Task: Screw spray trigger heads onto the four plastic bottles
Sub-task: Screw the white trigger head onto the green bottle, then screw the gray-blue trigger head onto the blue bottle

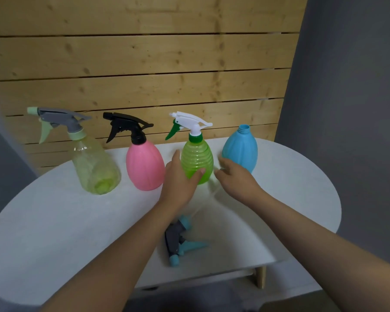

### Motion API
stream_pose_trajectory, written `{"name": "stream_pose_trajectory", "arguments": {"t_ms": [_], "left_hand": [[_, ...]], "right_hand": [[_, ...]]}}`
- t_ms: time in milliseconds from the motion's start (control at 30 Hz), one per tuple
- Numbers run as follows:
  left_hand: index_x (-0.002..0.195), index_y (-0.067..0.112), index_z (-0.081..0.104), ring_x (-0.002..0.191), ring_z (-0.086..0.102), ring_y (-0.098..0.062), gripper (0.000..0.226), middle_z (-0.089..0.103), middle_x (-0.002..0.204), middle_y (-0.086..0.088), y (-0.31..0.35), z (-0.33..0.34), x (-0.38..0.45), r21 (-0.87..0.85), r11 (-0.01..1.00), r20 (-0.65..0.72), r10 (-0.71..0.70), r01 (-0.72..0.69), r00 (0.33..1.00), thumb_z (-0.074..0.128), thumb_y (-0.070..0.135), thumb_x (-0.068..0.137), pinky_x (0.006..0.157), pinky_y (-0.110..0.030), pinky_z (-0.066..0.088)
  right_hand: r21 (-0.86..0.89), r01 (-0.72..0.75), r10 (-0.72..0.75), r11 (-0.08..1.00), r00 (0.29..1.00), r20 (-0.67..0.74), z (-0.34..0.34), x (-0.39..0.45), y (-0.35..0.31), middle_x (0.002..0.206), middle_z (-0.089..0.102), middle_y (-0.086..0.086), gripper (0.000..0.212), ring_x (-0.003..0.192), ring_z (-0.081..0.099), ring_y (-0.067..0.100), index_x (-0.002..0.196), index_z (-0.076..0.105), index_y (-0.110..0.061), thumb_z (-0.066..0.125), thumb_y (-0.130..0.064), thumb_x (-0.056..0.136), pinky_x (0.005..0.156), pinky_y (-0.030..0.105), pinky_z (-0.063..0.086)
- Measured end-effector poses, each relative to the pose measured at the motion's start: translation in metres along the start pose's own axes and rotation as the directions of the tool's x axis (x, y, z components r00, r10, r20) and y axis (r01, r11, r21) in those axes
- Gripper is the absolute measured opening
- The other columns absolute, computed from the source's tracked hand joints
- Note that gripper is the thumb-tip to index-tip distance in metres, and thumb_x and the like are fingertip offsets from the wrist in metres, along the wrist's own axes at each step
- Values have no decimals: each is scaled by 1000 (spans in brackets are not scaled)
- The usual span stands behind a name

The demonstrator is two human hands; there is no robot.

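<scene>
Four bottles stand in a row on the white table (54, 221). The clear yellow-green bottle (95, 167) wears a grey and mint trigger head, the pink bottle (144, 167) a black one, and the ribbed green bottle (197, 158) a white and green one. The blue bottle (240, 149) at the right has a bare threaded neck. A grey and blue trigger head (178, 242) lies loose near the front edge, its thin tube pointing towards the bottles. My left hand (180, 179) touches the green bottle's lower left, thumb on its front, fingers fairly straight. My right hand (234, 176) hovers relaxed and empty in front of the blue bottle.
A wooden slat wall (144, 75) rises right behind the bottles. The table's rounded edge curves off at the right, with a wooden leg (261, 278) below the front edge and grey wall (347, 109) beyond.
</scene>
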State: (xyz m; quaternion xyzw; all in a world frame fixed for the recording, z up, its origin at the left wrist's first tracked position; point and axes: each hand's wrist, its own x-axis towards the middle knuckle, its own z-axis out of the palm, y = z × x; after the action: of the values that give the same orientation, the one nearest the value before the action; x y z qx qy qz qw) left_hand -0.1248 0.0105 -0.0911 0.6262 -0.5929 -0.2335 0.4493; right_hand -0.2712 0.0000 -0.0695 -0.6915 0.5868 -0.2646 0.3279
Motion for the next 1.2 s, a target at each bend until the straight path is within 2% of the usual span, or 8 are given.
{"name": "stream_pose_trajectory", "arguments": {"t_ms": [167,300,467,733,833,967,1067,1200], "left_hand": [[118,13,50,101,54,-25,52,53,113,-11,2,-31,-22,228,964,72,-156,136,985,67,41,78,81,-32,44],[98,11,58,77,61,-20,48,62,92,-5,10,-58,-42,347,909,285,-337,231,897,67,51,74,72,-31,47],[110,17,56,100,53,-19,54,51,116,-7,3,-65,-63,521,843,431,-397,136,810,68,54,72,81,-27,43],[113,19,50,91,62,-19,38,64,100,-7,-6,-73,-60,-17,894,416,-401,447,816,67,32,82,87,-33,49],[107,10,56,76,64,-14,26,69,83,-4,-1,-73,-54,-207,868,423,-337,452,841,63,23,86,65,-28,55],[101,16,63,66,65,-3,16,70,76,6,0,-72,-44,-256,877,369,-299,406,880,58,25,89,60,-21,52],[99,19,61,66,63,-3,12,67,77,5,-2,-72,-36,-278,868,342,-311,412,887,54,25,91,57,-19,49],[96,21,61,64,62,-6,10,65,77,3,-6,-74,-28,-312,845,326,-334,435,884,52,24,92,64,-24,49]], "right_hand": [[-204,216,-217,955,976,20,-14,-20,13,129,61,3,35,122,52,19,123,59,-18,55,-24,89,88,11,31],[-416,389,-331,822,921,207,-12,-29,16,128,60,-5,35,134,37,16,119,61,-31,62,-35,84,107,30,22],[-469,445,-361,763,895,263,1,-34,13,110,67,0,29,116,47,18,110,68,-32,64,-37,82,92,28,24],[-200,341,-311,919,936,166,0,-37,12,73,59,-8,9,70,60,17,82,70,-17,61,-15,84,74,35,50],[-94,303,-293,948,951,101,-6,-37,7,75,62,0,6,72,66,23,80,67,-22,63,-19,84,72,33,50],[-127,297,-305,946,951,-46,-17,-29,8,84,64,-8,4,75,59,10,84,69,-26,65,-26,82,72,24,45],[-108,200,-226,974,903,-366,-30,-15,15,97,57,1,22,84,56,17,100,63,-18,66,-28,80,75,29,44],[-32,59,-67,998,876,-478,-35,3,27,115,49,10,51,108,50,27,117,51,-11,72,-31,75,92,40,45]]}}
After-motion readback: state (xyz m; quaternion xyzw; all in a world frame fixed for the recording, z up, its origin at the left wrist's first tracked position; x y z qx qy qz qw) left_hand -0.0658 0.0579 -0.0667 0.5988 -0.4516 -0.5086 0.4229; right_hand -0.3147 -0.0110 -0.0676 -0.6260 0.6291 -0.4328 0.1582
